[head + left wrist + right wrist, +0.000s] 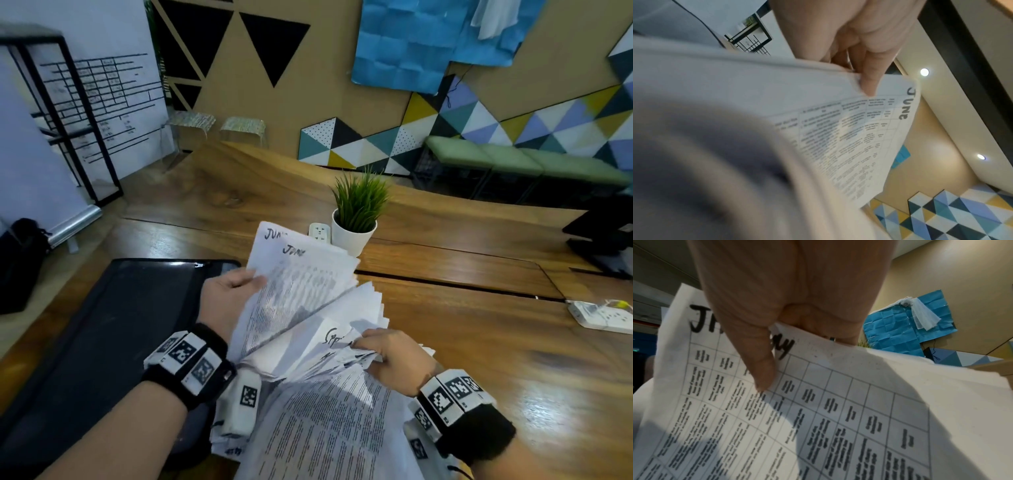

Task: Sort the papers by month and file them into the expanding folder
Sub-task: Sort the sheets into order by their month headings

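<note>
I hold a thick stack of printed papers above the wooden table, fanned apart. My left hand grips the upper sheets, two of them headed "June"; the left wrist view shows fingers pinching a "June" sheet. My right hand pinches the corners of the lower sheets, its thumb lying over a table sheet with a handwritten month heading. The black expanding folder lies flat on the table to the left, partly under my left arm.
A potted green plant and a white socket stand just beyond the papers. A white power strip lies at the right. A dark device sits at the far right edge. A black bag is on the floor left.
</note>
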